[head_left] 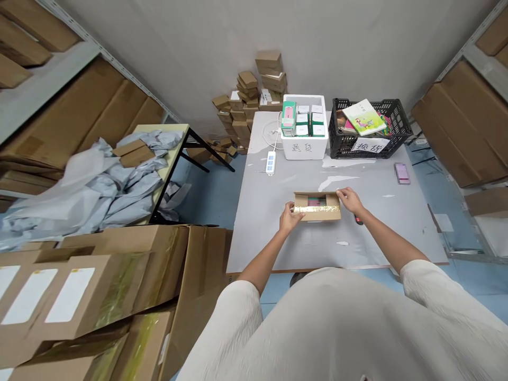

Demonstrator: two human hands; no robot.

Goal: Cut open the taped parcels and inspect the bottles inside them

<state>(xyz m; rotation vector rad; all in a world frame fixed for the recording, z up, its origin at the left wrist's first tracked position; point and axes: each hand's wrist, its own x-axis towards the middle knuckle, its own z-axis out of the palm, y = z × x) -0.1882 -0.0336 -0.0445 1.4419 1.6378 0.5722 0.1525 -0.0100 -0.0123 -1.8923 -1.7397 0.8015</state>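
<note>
A small brown cardboard box (323, 215) is on the grey table (262, 227) in front of me, with its top partly open. Shiny tape runs along its front flap, and something pink and green (316, 202) shows inside. My left hand (289, 217) grips the box's left end, thumb at the front. At the upper right corner, my right hand (350, 200) pinches the raised cardboard edge. A red and black object (359, 219) lies under my right forearm, partly hidden; I cannot make out its kind.
Behind the box stand a white foam box (304, 148) with several small cartons and a black crate (337, 143) of books. A power strip (270, 163) and a purple phone-like object (402, 173) lie on the table. Stacked cartons (130, 286) crowd the left.
</note>
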